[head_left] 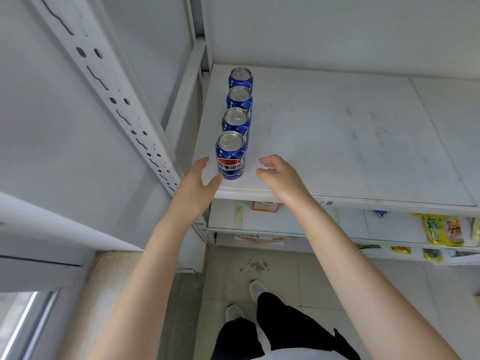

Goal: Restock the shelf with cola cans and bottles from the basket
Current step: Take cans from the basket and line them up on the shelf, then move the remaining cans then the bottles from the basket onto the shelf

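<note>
Four blue Pepsi cans [237,118] stand in a row on the white shelf [337,141]. My left hand [198,178] is just beside the front can [231,158], fingers spread. My right hand [279,174] is near, fingers loosely curled, holding nothing.

Front can [231,157] between left hand [198,179], right hand [279,174]

White perforated post [114,100] slants up, left of left hand [198,178]. Orange tag [265,206] just below right hand [280,175]. Yellow snack packs [444,229] well right of and below right hand; two smaller yellow packets [401,250] lower still. Blue packet [379,213] between tag and snack packs. Tiled floor [311,276] far below hands, dark stain [255,266] on it. Grey shoes [257,288], black trousers [285,326] nearer camera. Window frame [31,320] well below left hand, to its left.
</note>
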